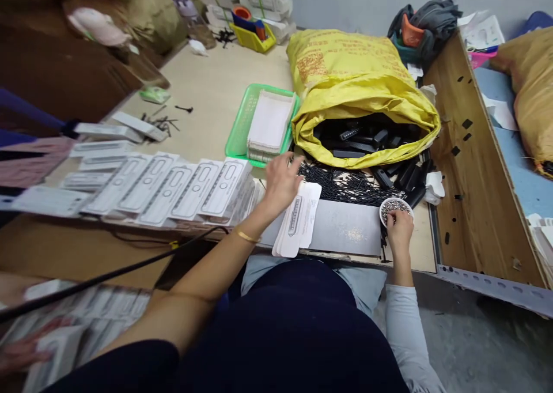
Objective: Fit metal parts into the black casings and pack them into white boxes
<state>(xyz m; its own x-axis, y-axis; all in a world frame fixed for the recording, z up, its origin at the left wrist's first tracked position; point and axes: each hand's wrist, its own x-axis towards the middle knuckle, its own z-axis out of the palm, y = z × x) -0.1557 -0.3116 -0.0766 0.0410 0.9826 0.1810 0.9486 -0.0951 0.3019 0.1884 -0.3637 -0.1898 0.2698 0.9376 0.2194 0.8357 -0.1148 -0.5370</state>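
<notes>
My left hand hovers at the left end of a heap of thin black sticks, close to the green basket. Its fingers are bent but apart, and nothing shows in them. My right hand dips its fingertips into a white bowl of small shiny metal pieces. Those fingers are drawn together, and whatever they pinch is hidden. Between my hands, a fanned stack of white printed cards overlaps a grey metal plate.
A yellow sack spills black plastic parts behind the sticks. The green basket holds stacked white cards. White printed boxes line the table's left edge. A wooden partition stands right. Another person's hand grips a box lower left.
</notes>
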